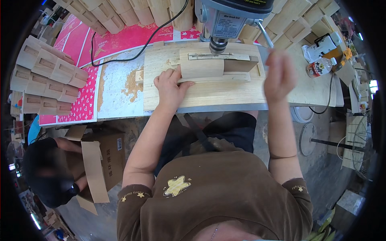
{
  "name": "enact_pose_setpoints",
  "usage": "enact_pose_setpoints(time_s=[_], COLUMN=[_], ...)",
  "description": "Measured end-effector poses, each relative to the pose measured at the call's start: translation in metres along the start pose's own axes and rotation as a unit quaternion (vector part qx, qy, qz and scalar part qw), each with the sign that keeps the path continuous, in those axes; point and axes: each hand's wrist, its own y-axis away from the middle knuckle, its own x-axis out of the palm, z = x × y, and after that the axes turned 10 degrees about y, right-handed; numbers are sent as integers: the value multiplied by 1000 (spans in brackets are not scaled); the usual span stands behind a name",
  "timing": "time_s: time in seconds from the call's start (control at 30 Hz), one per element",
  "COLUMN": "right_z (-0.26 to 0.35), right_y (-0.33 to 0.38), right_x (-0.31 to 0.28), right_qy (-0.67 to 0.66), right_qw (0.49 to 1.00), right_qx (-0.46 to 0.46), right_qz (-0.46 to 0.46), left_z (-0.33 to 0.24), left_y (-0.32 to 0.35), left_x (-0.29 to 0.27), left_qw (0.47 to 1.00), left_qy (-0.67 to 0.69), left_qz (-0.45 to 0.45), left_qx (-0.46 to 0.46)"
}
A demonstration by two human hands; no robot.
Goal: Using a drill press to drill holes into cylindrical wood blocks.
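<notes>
My left hand [171,86] grips the left end of a pale wooden piece [203,69], its fingers on the wood and the thumb along the near side. The piece lies in a wooden jig [231,92] on the bench. Just above its far edge stands the chuck [218,46] of a bench drill press [229,24]; whether a bit touches the wood I cannot make out. My right hand [280,76], slightly blurred, is closed at the lower end of the drill press lever [265,35], right of the jig.
Stacks of pale wooden pieces [48,76] line the left and far sides of the bench. A black cable [148,42] curves across the left. A bottle [319,67] stands at the right. Lower left, another person [50,170] reaches into a cardboard box [104,160].
</notes>
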Motion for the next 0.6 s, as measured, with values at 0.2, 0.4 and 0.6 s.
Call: enact_pose_setpoints(time_s=[0.2,0.4,0.6], right_z=[-11,0,29], right_y=[-145,-146,-57], right_x=[21,22,-21], right_qy=[74,56,41], right_qw=[987,987,983], right_qx=[109,97,106], right_qz=[97,119,145], left_z=[-16,-25,-21], left_y=[-5,-8,-4], left_x=[17,26,22], left_qw=[1000,1000,1000], left_qy=[-2,17,14], left_qz=[-6,12,10], left_qx=[23,4,6])
